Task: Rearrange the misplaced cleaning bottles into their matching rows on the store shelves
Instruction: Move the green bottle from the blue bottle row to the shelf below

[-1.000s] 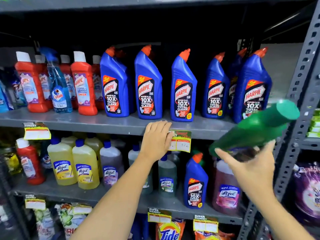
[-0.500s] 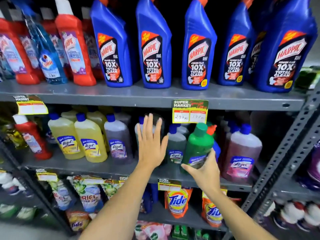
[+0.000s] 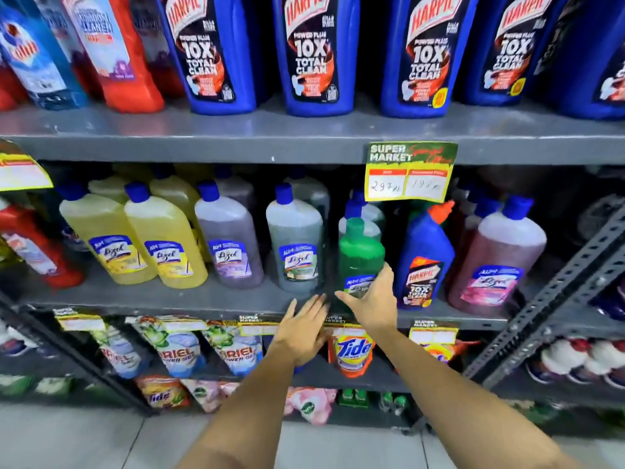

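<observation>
A green Lizol bottle (image 3: 360, 255) stands upright on the middle shelf (image 3: 203, 299), in front of grey-green Lizol bottles. My right hand (image 3: 370, 299) grips its lower part. My left hand (image 3: 304, 328) hovers just left of it at the shelf's front edge, fingers spread, holding nothing. A lone blue Harpic bottle (image 3: 424, 258) stands right of the green one, among the Lizol rows. Yellow (image 3: 162, 242), purple (image 3: 228, 238), grey-green (image 3: 294, 245) and pink (image 3: 495, 262) Lizol bottles line this shelf. A red bottle (image 3: 30, 245) stands at its far left.
The top shelf (image 3: 304, 137) carries a row of blue Harpic bottles (image 3: 314, 52), red cleaner bottles (image 3: 115, 49) and a blue Colin bottle (image 3: 30, 59). A price tag (image 3: 409, 172) hangs from its edge. Detergent pouches (image 3: 351, 350) fill the shelf below. A grey upright (image 3: 558, 299) stands right.
My view dropped and closed in on the middle shelf. My right hand brought the green bottle down from shoulder height onto that shelf. My left hand came down from the top shelf's edge.
</observation>
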